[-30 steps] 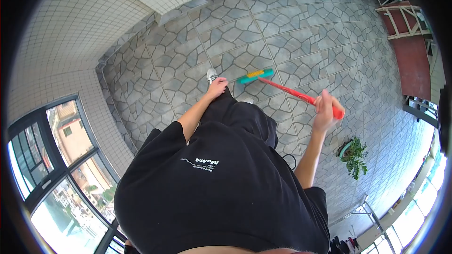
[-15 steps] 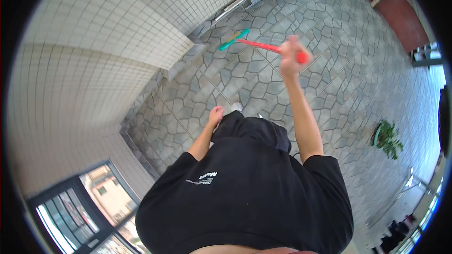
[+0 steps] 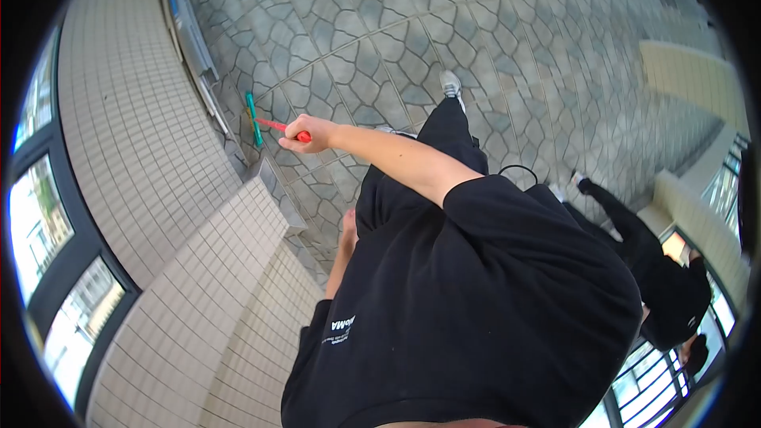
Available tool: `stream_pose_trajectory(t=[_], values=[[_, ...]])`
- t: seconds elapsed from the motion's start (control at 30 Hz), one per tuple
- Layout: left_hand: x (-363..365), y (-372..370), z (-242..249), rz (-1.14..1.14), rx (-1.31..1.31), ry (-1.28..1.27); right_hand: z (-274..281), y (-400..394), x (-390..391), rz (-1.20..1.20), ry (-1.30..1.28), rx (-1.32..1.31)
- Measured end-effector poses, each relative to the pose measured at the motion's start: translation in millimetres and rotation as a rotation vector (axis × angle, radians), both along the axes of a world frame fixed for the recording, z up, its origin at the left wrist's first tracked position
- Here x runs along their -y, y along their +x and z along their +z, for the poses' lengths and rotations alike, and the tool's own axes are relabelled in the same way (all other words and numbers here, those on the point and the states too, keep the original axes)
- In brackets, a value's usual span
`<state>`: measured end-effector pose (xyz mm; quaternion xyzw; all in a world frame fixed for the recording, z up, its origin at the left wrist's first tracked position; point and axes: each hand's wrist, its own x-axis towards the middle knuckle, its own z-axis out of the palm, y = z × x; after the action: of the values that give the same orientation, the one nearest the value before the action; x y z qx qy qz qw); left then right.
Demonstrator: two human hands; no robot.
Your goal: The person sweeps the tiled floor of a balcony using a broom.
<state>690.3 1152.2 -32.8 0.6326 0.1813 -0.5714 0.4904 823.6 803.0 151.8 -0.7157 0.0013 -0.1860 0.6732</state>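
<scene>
My right hand (image 3: 309,135) is closed around the red pole (image 3: 272,124) of a long-handled floor tool. Its head is a narrow green bar (image 3: 258,133), low near the base of the wall at left; the frames do not show whether it is a broom or a squeegee. My right arm reaches across to the left. My left hand (image 3: 349,224) hangs beside my left hip, apart from the tool, with its fingers mostly out of sight.
Stone-patterned paving (image 3: 380,24) spreads ahead. Along the left runs a tiled wall (image 3: 135,103) with a jutting corner (image 3: 269,198), and long strips (image 3: 181,24) lie at its foot. Another person in black (image 3: 662,277) is at the right, near a railing (image 3: 650,380).
My view and body have turned left. The pole and my right hand have come in closer to the left wall. The other person has come into view at right; the potted plant has left it.
</scene>
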Motion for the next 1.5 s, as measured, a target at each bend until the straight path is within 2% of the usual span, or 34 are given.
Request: stream_pose_trajectory(t=[0.03,0.1,0.13,0.2,0.23,0.27,0.33,0.4,0.47,0.53,0.6,0.67,0.73,0.8,0.87,0.9,0.93,0.97,1.03,1.07,1.13,1.3,1.37,1.47,1.5], values=[[3,30,5,-0.045,-0.012,-0.006,-1,-1,6,0.008,-0.02,-0.01],[50,87,60,-0.303,0.115,0.185,-3,-18,19,0.004,-0.024,-0.006],[70,108,69,-0.291,0.239,0.157,0,-27,25,0.002,-0.033,0.018],[124,148,81,-0.163,0.435,0.259,4,-49,33,0.002,-0.032,0.041],[153,166,86,-0.228,0.539,0.348,4,-60,42,0.019,-0.024,0.051],[162,191,68,-0.221,0.589,0.274,6,-71,51,0.039,-0.022,0.058],[203,202,54,-0.411,1.065,0.114,17,-98,71,0.085,0.001,0.042],[272,181,108,-0.789,1.127,0.182,23,-125,92,0.109,-0.075,0.132],[309,158,88,-0.761,0.782,-0.028,35,-158,122,0.166,-0.104,0.076],[348,125,79,-0.876,0.775,-0.101,59,-195,157,0.167,-0.088,0.047],[392,75,98,-0.87,0.934,-0.248,92,-236,189,0.063,-0.108,-0.128],[423,15,83,-0.67,1.19,-0.33,146,-266,217,-0.027,-0.157,-0.152],[457,-33,99,-0.517,1.217,-0.41,178,-291,240,0.01,-0.178,-0.207],[489,-61,114,-0.459,1.0,-0.362,194,-308,266,-0.021,-0.151,-0.264],[509,-63,127,-0.49,1.074,-0.346,191,-321,291,-0.056,-0.166,-0.254],[518,-54,152,-0.729,1.04,-0.187,186,-323,300,-0.049,-0.148,-0.177],[518,-48,167,-0.962,0.987,-0.021,182,-324,304,-0.04,-0.127,-0.101],[513,-41,164,-1.008,1.016,-0.035,183,-323,303,-0.026,-0.122,-0.102],[494,-40,179,-0.964,1.018,-0.035,190,-312,298,0.017,0.265,0.155],[488,-34,188,-0.928,1.034,-0.049,193,-305,298,0.026,0.26,0.162],[457,-32,190,-0.859,1.066,-0.048,201,-297,287,0.19,0.314,0.139],[387,-23,191,-0.722,1.019,0.174,184,-267,250,0.57,0.137,0.016],[351,-25,159,-0.718,0.988,0.21,173,-254,234,0.758,-0.005,-0.037],[337,-27,144,-0.71,0.945,0.266,138,-242,208,0.802,-0.066,-0.041],[338,-30,137,-0.616,0.984,0.255,135,-237,205,0.779,-0.084,-0.049]])
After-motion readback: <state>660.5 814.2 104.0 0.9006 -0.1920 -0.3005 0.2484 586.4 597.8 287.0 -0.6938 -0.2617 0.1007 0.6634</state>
